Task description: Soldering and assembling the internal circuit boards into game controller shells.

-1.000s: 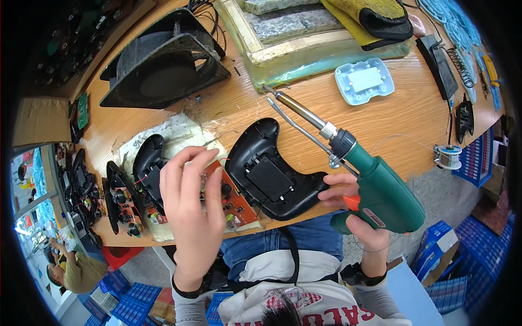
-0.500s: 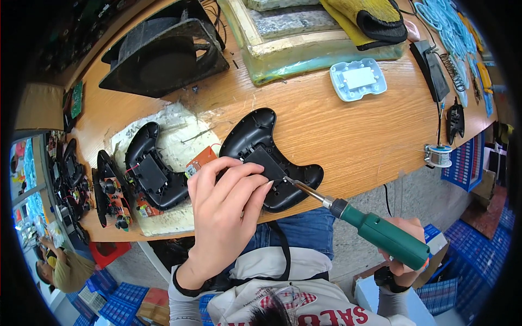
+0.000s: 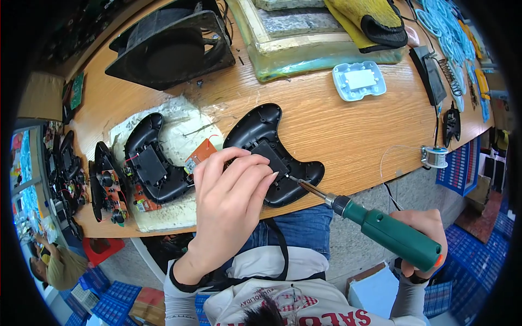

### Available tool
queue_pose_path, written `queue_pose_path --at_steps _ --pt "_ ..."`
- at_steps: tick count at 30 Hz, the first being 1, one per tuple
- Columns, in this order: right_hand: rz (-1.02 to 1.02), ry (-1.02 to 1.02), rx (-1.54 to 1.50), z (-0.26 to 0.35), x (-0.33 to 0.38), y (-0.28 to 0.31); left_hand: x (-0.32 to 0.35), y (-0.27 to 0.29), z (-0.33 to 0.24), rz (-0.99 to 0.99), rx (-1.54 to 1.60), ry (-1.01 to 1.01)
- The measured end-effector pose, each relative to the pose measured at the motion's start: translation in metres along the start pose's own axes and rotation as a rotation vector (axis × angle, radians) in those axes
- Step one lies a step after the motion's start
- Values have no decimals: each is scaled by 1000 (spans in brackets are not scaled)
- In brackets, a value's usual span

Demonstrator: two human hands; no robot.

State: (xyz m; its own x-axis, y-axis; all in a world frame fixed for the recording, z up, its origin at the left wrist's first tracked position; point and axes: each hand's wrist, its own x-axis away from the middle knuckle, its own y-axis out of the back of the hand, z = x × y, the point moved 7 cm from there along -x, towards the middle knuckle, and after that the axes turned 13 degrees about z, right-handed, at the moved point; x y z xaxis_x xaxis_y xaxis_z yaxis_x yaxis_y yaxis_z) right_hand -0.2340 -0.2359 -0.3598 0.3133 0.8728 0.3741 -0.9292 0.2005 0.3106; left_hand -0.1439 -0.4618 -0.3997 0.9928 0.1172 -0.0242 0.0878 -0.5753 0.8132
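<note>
A black game controller shell [image 3: 255,120] lies inside-up on the table, with a rectangular black battery compartment [image 3: 267,156] in its middle. Over its left part sits my left hand [image 3: 228,187], fingers bent and pressed together near the compartment; whatever they pinch is hidden. My right hand [image 3: 427,231] grips the green handle of a soldering iron [image 3: 399,236]. The iron's metal tip reaches the lower right corner of the compartment, close to my left fingertips. Partly behind my left hand is an orange circuit board [image 3: 202,154] with a thin red wire.
Another controller shell [image 3: 142,133] lies on a whitish sheet [image 3: 182,117], with more opened controllers [image 3: 111,185] further left. A black fan [image 3: 174,51], a yellow glove [image 3: 370,24] and a pale blue shell [image 3: 348,95] stand along the back. A solder spool [image 3: 435,157] hangs at the right edge.
My right hand has shifted right and the iron's handle slightly right, its tip staying near the same compartment corner. A thin wire loop now shows by the spool. The view has shifted slightly.
</note>
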Motion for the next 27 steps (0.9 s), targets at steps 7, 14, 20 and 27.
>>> queue_pose_path --at_steps 7,14,20,27 --pt "86 -2 69 16 -11 5 -3 1 -1 -20 11 -13" --pt "115 -16 144 24 -22 8 -4 0 1 -30 -2 -13" --pt "161 -5 220 32 -26 11 -6 0 -1 -37 -4 -18" --pt "112 -7 371 40 -33 15 -5 -3 0 -45 -32 -25"
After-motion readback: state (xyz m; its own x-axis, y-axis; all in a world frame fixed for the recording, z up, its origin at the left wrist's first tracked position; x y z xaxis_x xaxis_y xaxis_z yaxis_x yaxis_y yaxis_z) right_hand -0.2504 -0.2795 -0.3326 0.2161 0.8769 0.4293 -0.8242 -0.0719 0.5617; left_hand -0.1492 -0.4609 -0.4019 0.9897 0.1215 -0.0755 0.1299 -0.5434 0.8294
